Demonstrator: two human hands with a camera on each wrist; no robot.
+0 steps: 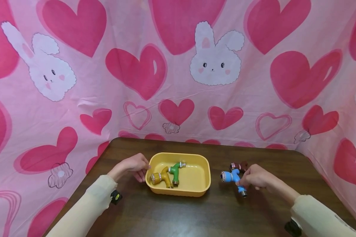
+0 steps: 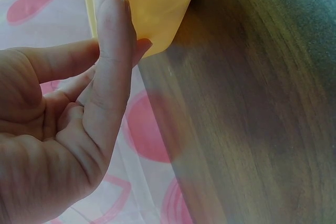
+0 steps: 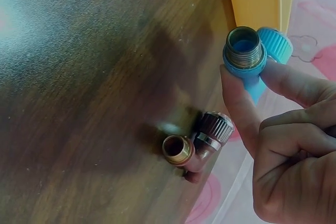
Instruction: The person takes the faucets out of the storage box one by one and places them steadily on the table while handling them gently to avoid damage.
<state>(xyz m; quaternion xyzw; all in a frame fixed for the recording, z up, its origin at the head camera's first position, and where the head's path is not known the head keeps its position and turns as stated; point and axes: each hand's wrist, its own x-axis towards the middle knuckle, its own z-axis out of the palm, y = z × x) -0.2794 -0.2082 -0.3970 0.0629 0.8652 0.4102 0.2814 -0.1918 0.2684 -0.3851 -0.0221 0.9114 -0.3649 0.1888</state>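
Note:
In the head view my right hand (image 1: 256, 177) pinches a blue tap valve (image 1: 232, 176) between thumb and forefinger, just above the table. Its brass threaded end (image 3: 245, 48) faces the right wrist camera. A brown tap valve (image 3: 202, 142) lies on the table beside that hand, partly behind it in the head view. To the left sits a yellow plastic basin (image 1: 178, 191); a mustard-yellow tap valve (image 1: 161, 177) and a green tap valve (image 1: 175, 172) lie inside, touching or nearly so. My left hand (image 1: 136, 167) grips the basin's left rim, fingers against its outer wall (image 2: 157, 9).
Everything stands on a dark brown wooden table (image 1: 178, 217). Behind and beside it hangs a pink cloth (image 1: 178, 92) printed with hearts and rabbits. A small black device (image 1: 116, 197) is strapped at the left wrist, another (image 1: 292, 227) at the right.

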